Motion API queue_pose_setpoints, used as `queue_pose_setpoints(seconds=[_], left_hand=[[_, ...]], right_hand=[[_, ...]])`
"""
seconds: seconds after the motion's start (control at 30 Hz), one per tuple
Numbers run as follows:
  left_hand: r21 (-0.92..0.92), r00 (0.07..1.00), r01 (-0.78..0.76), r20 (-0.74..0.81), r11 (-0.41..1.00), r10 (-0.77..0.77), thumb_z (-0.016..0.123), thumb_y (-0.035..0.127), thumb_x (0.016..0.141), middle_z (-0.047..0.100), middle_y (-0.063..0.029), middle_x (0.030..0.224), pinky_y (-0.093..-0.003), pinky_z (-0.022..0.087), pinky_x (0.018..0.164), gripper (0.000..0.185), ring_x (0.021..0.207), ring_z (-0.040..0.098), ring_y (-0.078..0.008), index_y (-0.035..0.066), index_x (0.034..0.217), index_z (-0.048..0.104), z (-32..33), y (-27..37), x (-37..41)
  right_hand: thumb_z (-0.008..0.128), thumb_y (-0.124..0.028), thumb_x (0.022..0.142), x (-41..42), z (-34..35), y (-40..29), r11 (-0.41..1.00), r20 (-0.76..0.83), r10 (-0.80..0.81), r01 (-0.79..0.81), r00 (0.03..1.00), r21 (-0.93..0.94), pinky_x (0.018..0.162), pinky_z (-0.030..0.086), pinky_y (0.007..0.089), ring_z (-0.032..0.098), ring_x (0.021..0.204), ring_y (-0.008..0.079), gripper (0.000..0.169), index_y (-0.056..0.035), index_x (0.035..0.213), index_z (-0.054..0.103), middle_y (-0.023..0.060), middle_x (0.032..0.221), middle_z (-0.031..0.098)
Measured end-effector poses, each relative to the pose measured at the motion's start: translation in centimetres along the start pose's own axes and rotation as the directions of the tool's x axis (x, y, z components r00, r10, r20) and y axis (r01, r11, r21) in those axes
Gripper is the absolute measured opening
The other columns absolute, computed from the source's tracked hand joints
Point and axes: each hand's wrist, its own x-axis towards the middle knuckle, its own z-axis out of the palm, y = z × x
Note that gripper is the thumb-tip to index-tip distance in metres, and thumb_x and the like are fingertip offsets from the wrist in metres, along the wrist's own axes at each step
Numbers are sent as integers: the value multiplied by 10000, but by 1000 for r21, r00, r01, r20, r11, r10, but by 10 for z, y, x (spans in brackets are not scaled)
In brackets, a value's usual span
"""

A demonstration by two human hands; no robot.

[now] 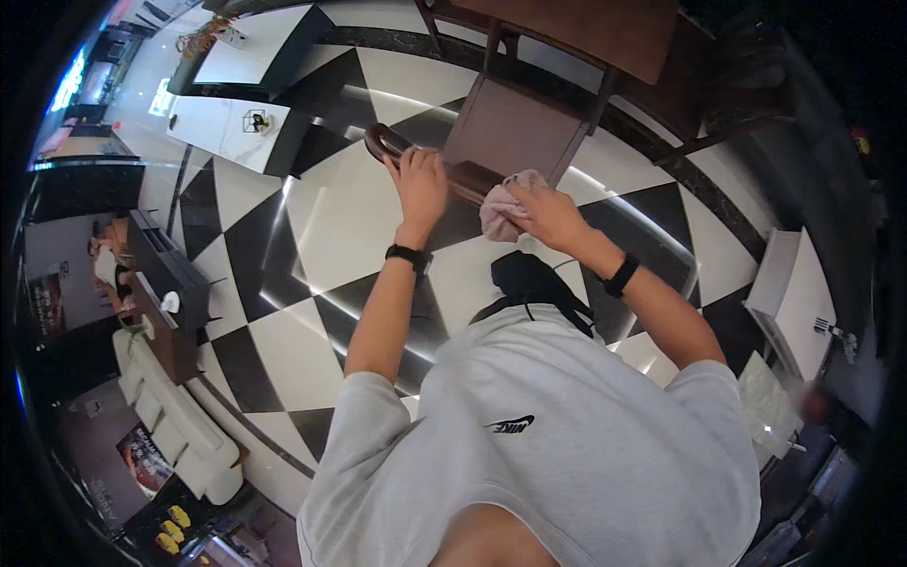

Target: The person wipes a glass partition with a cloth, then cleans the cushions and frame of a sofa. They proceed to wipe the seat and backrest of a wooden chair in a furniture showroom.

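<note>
A chair with a pinkish-brown seat (514, 131) stands before me, and its dark wooden top rail (468, 177) runs across between my hands. My left hand (419, 181) grips the rail near its curved left end. In my right hand (542, 212) is a crumpled pink cloth (504, 209), pressed against the right part of the rail. Both wrists carry black bands. The cloth and fingers hide the rail's right end.
A brown wooden table (602, 28) is beyond the chair, with more dark chairs at its right. White-topped cabinets (230, 131) stand at the upper left, a cream sofa (181, 418) at the lower left, a white cabinet (790, 305) at the right. Another person (106, 266) is at far left.
</note>
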Motion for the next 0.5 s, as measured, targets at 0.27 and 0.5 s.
queue_pose_setpoints(seconds=[0.27,0.5], left_hand=[[-125,951,-99,279,987,131,528,0,982,467,-118,1566,-527,251,1254,459,1505,335,-412,106,1426,579,-55,-10,-22],[-162,951,-86,282,983,130,519,180,1073,577,-127,1469,-525,274,1229,287,1449,425,-398,88,1287,687,-62,-52,10]], right_hand=[[669,-187,889,78,26,-21,956,8,-239,233,971,179,764,573,512,684,902,436,466,-143,1337,551,218,986,663],[625,-355,971,17,-12,21,949,154,0,-49,988,311,881,539,513,668,1038,439,471,-110,1367,555,232,1158,690]])
